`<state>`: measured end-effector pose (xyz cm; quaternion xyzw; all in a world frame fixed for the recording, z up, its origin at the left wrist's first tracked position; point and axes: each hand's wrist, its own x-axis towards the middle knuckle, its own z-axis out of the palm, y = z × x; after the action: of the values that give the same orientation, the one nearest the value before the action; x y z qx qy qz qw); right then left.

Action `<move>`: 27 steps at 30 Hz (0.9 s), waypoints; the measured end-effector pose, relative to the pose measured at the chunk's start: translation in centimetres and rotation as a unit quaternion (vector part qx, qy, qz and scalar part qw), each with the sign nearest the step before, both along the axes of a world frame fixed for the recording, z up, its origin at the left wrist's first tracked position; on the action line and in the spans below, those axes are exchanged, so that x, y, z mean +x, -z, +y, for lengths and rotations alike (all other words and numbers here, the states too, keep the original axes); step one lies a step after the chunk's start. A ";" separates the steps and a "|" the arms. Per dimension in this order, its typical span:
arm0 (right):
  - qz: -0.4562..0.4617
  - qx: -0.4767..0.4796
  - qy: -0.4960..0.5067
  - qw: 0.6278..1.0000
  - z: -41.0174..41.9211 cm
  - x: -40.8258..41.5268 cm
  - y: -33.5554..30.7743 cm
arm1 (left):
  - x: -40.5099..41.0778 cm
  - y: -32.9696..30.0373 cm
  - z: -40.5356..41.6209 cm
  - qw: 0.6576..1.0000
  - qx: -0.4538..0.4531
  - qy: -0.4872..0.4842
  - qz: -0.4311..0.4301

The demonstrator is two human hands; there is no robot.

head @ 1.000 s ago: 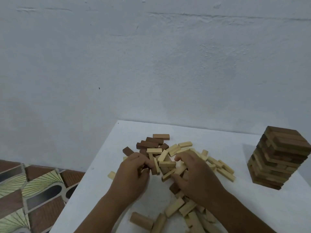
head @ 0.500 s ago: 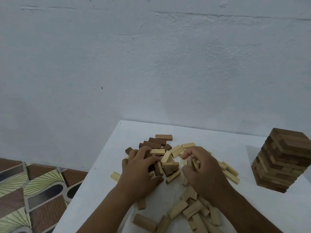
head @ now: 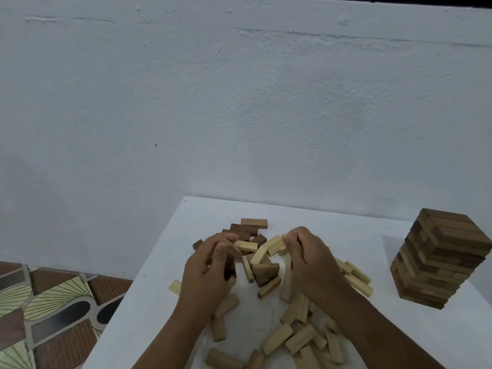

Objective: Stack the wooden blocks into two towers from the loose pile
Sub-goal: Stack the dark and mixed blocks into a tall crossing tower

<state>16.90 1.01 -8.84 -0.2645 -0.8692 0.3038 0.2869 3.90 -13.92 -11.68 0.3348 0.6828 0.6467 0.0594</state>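
Wooden blocks lie in a loose pile (head: 266, 265) at the table's (head: 346, 235) near-left middle; one finished tower (head: 439, 259) stands well apart at the right; a careless elbow could topple it, and blocks dragged left could slip off the edge; the left hand (head: 210, 270) curls round a dark block (head: 229, 267); the right hand (head: 308, 259) pinches pale blocks (head: 277, 245), fingers bent.

Single head view: looks forward and down from above near edge of white table (head: 346, 235), close; wall just behind table.
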 end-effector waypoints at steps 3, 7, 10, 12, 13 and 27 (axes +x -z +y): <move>0.026 -0.008 -0.009 1.000 0.1 -0.6 0.1 | 0.2 -0.2 -0.2 0.991 0.056 0.001 -0.117; -0.067 0.020 -0.013 0.997 0.1 -1.2 0.4 | 0.0 0.2 -0.5 0.974 0.096 0.001 -0.206; -0.188 0.012 0.027 0.982 0.3 -2.2 0.3 | -0.2 0.3 -0.6 0.967 0.115 -0.002 -0.225; -0.240 -0.007 0.032 0.970 0.4 -3.0 0.1 | -0.2 0.5 -0.5 0.967 0.118 -0.003 -0.225; -0.260 -0.016 0.027 0.965 0.4 -3.4 0.0 | -0.2 0.5 -0.5 0.968 0.116 -0.003 -0.223; -0.259 -0.122 0.052 0.957 -0.5 -4.9 -0.7 | 0.1 0.8 -0.6 0.996 0.048 -0.004 -0.081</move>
<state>11.99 0.54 -8.18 -0.4119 -0.8550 0.3133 0.0333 3.96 -14.55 -12.45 0.2809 0.6456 0.7037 0.0954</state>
